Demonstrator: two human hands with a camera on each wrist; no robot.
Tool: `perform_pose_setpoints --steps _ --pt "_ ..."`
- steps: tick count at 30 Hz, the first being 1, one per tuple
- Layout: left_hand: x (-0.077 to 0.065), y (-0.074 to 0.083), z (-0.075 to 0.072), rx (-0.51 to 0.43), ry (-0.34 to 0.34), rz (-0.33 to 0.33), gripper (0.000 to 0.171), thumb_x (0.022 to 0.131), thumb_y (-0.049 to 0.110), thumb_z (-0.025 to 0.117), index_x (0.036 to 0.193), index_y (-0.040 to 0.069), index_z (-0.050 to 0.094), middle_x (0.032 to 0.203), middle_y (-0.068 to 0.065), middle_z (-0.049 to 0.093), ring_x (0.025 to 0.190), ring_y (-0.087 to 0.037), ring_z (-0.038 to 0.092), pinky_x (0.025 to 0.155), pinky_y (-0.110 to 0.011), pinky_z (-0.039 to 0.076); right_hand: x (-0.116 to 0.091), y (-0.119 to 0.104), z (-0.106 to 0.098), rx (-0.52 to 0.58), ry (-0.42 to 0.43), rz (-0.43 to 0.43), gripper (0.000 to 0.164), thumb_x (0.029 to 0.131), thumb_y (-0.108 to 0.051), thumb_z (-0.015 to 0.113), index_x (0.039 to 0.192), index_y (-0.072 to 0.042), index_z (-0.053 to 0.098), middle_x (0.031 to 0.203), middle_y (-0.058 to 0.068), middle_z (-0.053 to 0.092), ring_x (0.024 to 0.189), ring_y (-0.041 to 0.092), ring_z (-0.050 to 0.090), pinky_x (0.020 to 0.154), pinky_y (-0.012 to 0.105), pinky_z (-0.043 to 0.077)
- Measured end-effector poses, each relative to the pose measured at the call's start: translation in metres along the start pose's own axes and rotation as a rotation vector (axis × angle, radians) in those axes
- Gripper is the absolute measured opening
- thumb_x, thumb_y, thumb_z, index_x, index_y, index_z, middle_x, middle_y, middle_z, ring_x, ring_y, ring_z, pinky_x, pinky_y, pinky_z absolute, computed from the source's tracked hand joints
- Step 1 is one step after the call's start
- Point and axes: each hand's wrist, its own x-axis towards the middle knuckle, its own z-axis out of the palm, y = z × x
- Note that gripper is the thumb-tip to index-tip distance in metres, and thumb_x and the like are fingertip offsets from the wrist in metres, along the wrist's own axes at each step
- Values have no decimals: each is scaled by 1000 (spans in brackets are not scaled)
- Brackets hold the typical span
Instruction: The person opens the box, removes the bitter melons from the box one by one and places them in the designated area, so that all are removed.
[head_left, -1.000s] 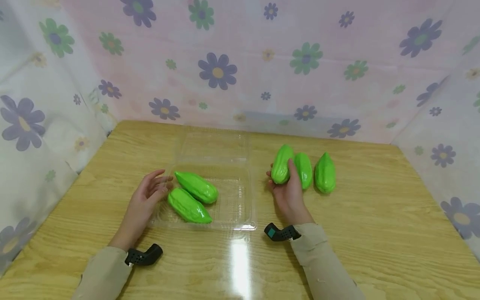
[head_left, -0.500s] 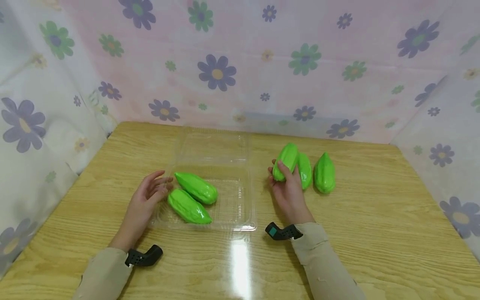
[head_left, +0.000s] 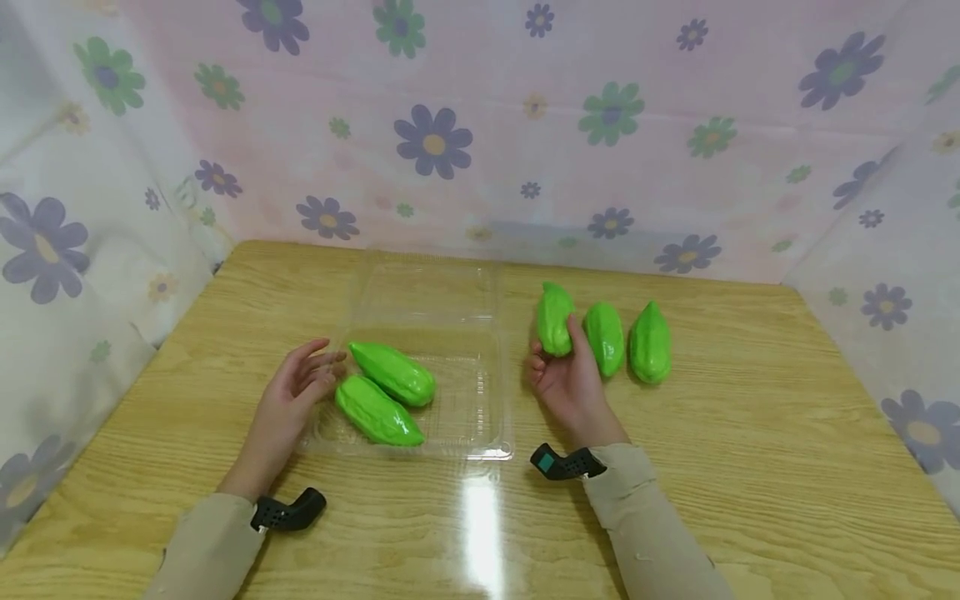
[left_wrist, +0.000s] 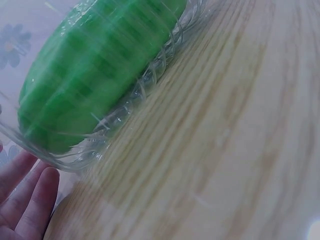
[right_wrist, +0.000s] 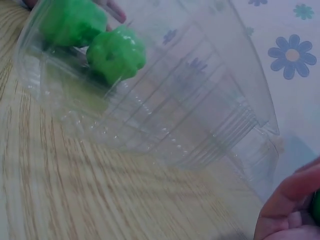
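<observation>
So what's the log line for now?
left hand: at clear container; right hand: holds green fruit; container: open, two more inside; table: two others

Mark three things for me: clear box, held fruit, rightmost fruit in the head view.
Clear box (head_left: 456, 418): head view, bare floor.
Held fruit (head_left: 555, 321): head view, middle of its visible side.
Rightmost fruit (head_left: 650, 344): head view, mid-body.

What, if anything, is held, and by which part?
The right grip holds a green fruit by its near end; the left grip shows no clear hold.

Beige sleeves (head_left: 667, 533); black wrist cameras (head_left: 288, 510), right one teal-patched.
</observation>
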Motion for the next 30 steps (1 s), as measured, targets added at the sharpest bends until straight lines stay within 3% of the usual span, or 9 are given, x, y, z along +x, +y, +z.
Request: perform_pose_setpoints --steps 5,12,21,30 --pt "0 0 1 -2 4 5 46 94 18 46 136 9 31 129 -17 45 114 -24 45 86 -16 42 0 2 -1 69 -5 -20 39 84 -44 57 104 -15 41 81 4 50 62 12 44 55 20 38" --pt "1 0 1 -17 1 10 46 94 19 46 136 9 31 128 -17 44 112 -21 48 86 -16 42 2 6 -2 84 -60 -29 25 89 -27 55 104 -16 38 88 4 52 71 12 47 59 19 38" --pt "-3 -3 2 -6 -3 11 46 94 17 46 136 7 30 129 -19 44 113 -21 48 86 -16 42 2 8 -7 193 -46 28 40 83 -50 55 102 -16 45 67 0 45 57 12 41 55 21 34" --pt "-1 1 1 -1 5 15 46 94 18 46 136 8 31 128 -18 45 114 -23 46 87 -15 41 3 10 -4 294 -45 -5 43 83 -50 55 101 -12 47 65 -1 45 55 12 39 53 22 33"
